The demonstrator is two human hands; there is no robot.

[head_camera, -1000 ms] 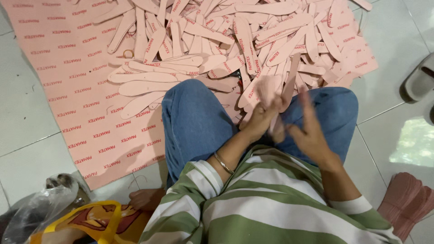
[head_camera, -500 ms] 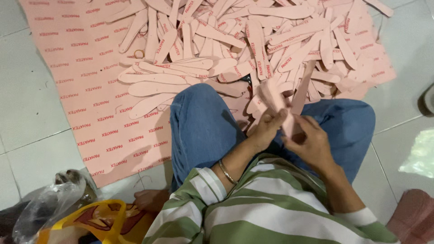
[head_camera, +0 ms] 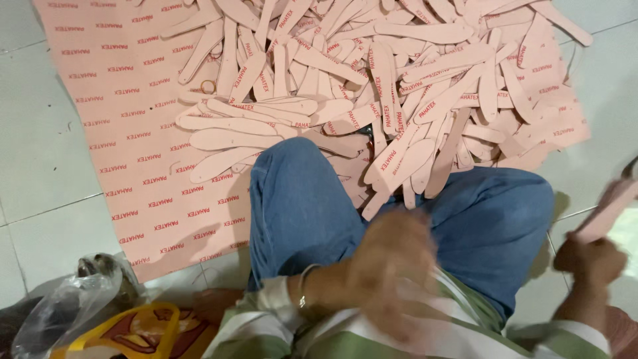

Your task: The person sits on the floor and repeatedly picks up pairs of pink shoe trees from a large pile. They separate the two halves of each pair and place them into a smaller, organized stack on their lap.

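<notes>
clear plastic bag [head_camera: 63, 312] is lying at the lower left corner of the tiled floor [head_camera: 40, 153]. pink sheet [head_camera: 126, 133] is carrying a heap of pink insoles [head_camera: 372, 86] toward its far right edge. left hand [head_camera: 392, 256] is hovering blurred over the lap; finger state cannot be told. right hand [head_camera: 591, 259] is gripping one pink insole [head_camera: 608, 209] beyond the sheet's right edge.

Left hand [head_camera: 392, 256] blurred, low over the lap; right hand [head_camera: 591, 259] clenched, far out right.
</notes>
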